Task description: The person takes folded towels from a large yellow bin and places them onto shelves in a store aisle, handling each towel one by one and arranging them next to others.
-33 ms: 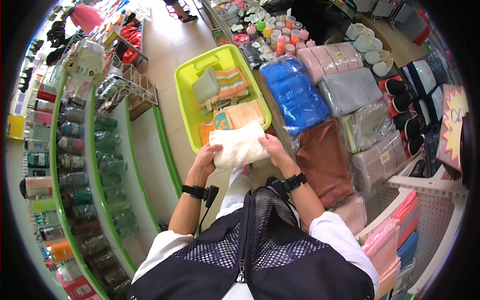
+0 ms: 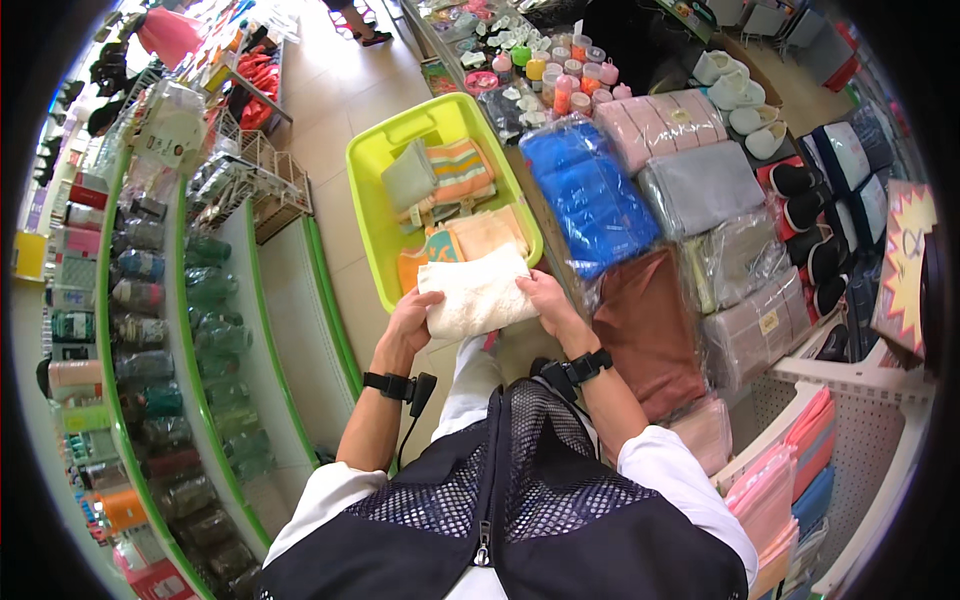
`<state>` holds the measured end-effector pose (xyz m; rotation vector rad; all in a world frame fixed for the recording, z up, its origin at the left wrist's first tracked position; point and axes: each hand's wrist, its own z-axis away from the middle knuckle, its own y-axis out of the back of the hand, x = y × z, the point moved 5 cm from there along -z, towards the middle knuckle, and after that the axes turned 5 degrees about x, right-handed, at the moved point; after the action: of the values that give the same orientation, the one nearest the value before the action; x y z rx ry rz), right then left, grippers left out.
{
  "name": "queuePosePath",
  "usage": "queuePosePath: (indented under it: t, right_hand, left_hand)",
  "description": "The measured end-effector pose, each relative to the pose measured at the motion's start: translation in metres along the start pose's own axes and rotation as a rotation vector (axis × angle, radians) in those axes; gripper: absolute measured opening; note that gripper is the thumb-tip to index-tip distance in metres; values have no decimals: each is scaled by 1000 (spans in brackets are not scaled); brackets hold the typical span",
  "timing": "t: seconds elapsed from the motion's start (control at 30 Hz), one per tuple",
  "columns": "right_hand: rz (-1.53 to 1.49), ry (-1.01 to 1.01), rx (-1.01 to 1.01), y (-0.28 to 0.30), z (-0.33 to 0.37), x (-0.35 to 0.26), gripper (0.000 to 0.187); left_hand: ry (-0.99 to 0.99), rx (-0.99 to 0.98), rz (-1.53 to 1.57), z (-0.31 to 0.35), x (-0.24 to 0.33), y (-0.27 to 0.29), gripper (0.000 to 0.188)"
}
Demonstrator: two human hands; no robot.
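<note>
Between my two hands a folded cream-white towel [image 2: 475, 298] is held up in front of my body, its surface textured. My left hand [image 2: 410, 315] grips its left edge, thumb on top. At the opposite edge my right hand [image 2: 548, 298] is closed on it in the same way. Just beyond is a lime-green plastic tub [image 2: 366, 205], whose near rim the towel partly hides. Inside lie a grey folded cloth [image 2: 409, 175], a striped orange towel [image 2: 462, 168], a peach folded towel [image 2: 490, 232] and an orange-and-teal cloth [image 2: 440, 245].
Green-edged shelves [image 2: 180, 300] with drink bottles run along my left. On the right, a display holds a blue bagged textile [image 2: 588, 200], a brown one [image 2: 648, 335], a grey one [image 2: 705, 185] and shoes [image 2: 805, 208]. Pink towels [image 2: 765, 490] sit at lower right. Another person's foot [image 2: 375, 38] shows far ahead.
</note>
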<state>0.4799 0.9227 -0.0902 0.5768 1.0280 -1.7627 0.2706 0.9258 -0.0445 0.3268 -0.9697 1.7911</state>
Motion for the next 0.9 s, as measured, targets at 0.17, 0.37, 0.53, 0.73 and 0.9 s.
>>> queuePosePath:
  t: [0.17, 0.37, 0.53, 0.73, 0.9]
  right_hand:
    - [137, -38, 64, -33, -107, -26, 28]
    - [374, 263, 143, -84, -274, -77, 35]
    - [626, 330, 174, -109, -406, -119, 59]
    - [1206, 411, 229, -112, -450, -100, 78]
    - [1093, 310, 235, -85, -421, -84, 64]
  left_hand:
    - [45, -4, 32, -102, 65, 26, 41]
    - [-114, -29, -12, -240, 176, 50, 47]
    - [-291, 36, -53, -384, 224, 82, 52]
    - [-172, 477, -409, -498, 197, 106, 54]
    - [-221, 393, -350, -518, 187, 131, 62]
